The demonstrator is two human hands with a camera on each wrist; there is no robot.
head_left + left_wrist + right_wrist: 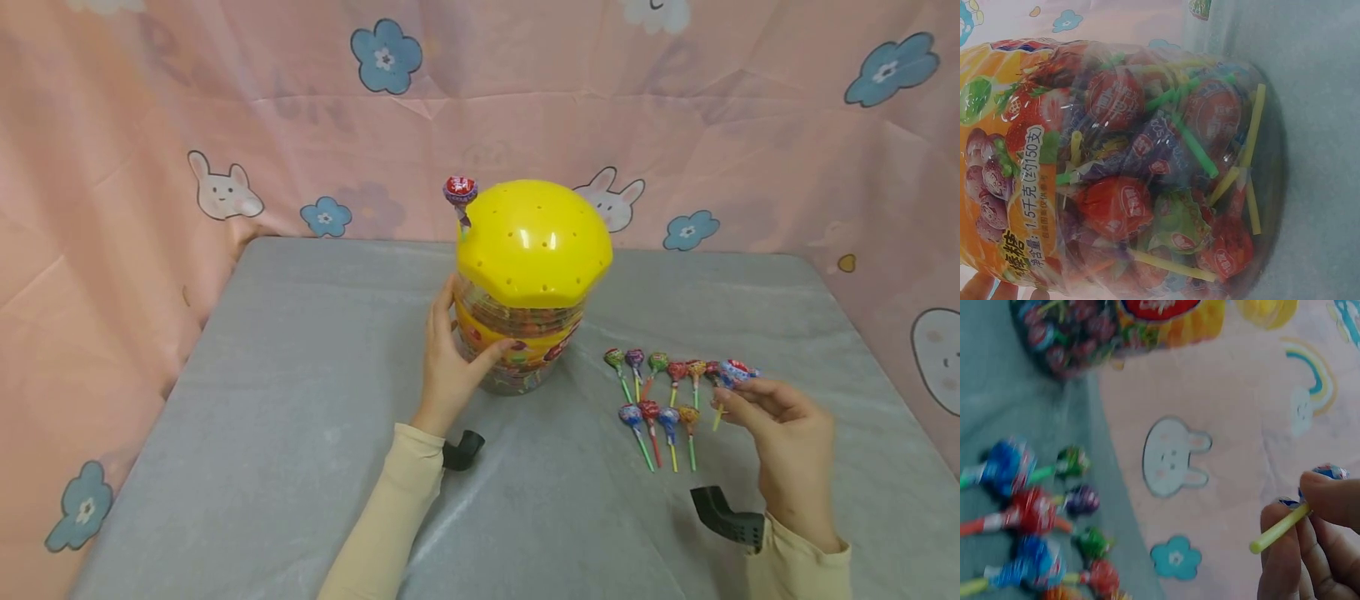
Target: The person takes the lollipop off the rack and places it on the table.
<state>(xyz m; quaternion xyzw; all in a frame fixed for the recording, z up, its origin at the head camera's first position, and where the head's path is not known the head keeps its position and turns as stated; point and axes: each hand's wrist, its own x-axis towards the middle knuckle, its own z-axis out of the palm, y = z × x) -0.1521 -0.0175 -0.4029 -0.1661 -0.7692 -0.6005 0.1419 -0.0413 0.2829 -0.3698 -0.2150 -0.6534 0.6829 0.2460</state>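
Observation:
A clear plastic candy jar [517, 379] with a bulging yellow lid [534, 242] stands on the table, full of wrapped lollipops [1116, 206]. My left hand [450, 358] grips its left side, thumb across the front label. One purple-and-red lollipop [461, 190] sticks up from the lid's left edge. At the right, my right hand [787, 425] pinches a blue-wrapped lollipop [735, 372] between thumb and fingers; its yellow stick [1279, 531] points out below the grip. That hand is raised by the end of two rows of lollipops [658, 362], partly covering the back row.
The front row holds several lollipops, among them a blue one [631, 415] and an orange one [688, 417]. A grey cloth [300, 375] covers the table. Behind it hangs a pink curtain [510, 125] with rabbits and flowers. Black wrist mounts [727, 517] jut from both sleeves.

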